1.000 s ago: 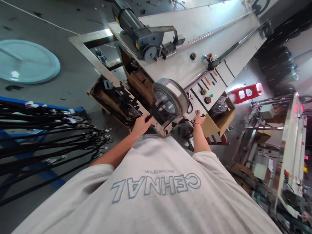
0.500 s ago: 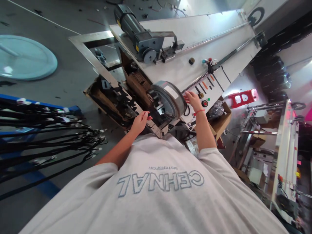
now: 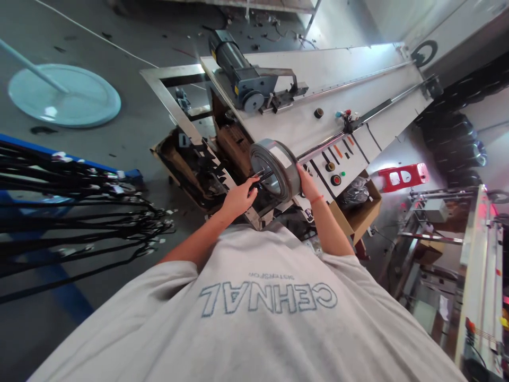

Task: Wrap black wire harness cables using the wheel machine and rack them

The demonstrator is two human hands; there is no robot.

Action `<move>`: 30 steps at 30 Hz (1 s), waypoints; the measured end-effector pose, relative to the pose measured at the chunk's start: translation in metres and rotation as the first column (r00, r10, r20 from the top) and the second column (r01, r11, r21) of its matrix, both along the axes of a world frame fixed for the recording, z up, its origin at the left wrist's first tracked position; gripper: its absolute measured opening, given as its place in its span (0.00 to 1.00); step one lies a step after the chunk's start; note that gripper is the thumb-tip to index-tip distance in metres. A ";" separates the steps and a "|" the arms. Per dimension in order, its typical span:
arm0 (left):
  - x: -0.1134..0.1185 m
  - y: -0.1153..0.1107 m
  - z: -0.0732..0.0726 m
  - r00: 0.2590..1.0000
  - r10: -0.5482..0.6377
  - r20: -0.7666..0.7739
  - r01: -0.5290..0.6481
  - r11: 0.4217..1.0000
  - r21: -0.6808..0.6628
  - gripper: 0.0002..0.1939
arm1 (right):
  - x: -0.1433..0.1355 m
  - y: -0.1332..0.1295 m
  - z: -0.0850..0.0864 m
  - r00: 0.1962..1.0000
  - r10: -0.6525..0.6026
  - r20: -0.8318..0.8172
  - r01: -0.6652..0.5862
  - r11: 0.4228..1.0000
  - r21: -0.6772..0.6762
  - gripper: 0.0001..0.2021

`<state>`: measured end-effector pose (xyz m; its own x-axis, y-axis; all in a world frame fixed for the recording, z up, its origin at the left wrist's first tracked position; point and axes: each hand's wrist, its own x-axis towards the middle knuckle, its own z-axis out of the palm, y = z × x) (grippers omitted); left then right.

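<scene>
A wide grey roll (image 3: 289, 162) with a white label on its outer face stands tilted at the near end of the machine table. My right hand (image 3: 308, 183) grips its right side, the fingers partly hidden behind it. Into the roll's hollow middle reaches a dark ridged rod (image 3: 265, 176). My left hand (image 3: 239, 197) is closed at the near end of this rod, thumb and fingers pinched around it. The fingertips of that hand are small and partly dark against the background.
The white machine table (image 3: 286, 124) carries a black motor (image 3: 230, 53) and a red button (image 3: 336, 180). Open cardboard boxes stand at its left (image 3: 175, 159) and right (image 3: 368, 207). Black cables (image 3: 99, 212) hang at left. A round pale base (image 3: 63, 98) stands on the floor.
My left hand has moved right and up to the rod at the roll's middle. My right hand has shifted onto the roll's side. The whole view has shifted slightly.
</scene>
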<state>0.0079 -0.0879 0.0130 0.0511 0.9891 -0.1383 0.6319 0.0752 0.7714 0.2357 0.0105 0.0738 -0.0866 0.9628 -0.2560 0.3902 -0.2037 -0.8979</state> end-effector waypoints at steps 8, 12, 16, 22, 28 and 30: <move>0.013 0.011 0.010 0.967 0.045 -0.250 -0.065 0.995 -0.074 0.21 | 0.000 0.006 -0.004 0.992 0.051 0.112 -0.053 0.999 0.009 0.27; -0.004 0.043 0.020 0.973 0.018 -0.232 -0.037 0.996 -0.080 0.23 | -0.001 0.007 -0.007 0.937 -0.088 0.338 0.057 0.993 0.102 0.21; -0.039 0.075 0.039 0.970 0.095 -0.222 -0.092 0.996 0.020 0.24 | 0.019 -0.015 -0.036 0.759 -0.266 0.594 0.265 0.960 0.092 0.13; -0.054 0.082 0.053 0.979 -0.005 -0.202 -0.012 0.996 -0.083 0.26 | 0.042 -0.059 -0.009 0.971 -0.188 0.147 0.208 0.968 -0.137 0.12; -0.050 0.077 0.062 0.975 -0.100 -0.198 0.065 0.982 -0.177 0.25 | -0.006 -0.129 0.053 0.653 0.260 -0.711 -0.579 0.777 -0.247 0.39; -0.048 0.078 0.067 0.960 -0.149 -0.237 0.107 0.978 -0.179 0.25 | -0.044 -0.122 0.037 0.545 0.187 -0.817 -0.754 0.535 -0.380 0.47</move>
<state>-0.0403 -0.0095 0.0799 0.1196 0.9393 -0.3217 0.8141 0.0927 0.5733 0.1915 -0.1112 0.1106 -0.8672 0.2878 -0.4062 0.0376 -0.7757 -0.6299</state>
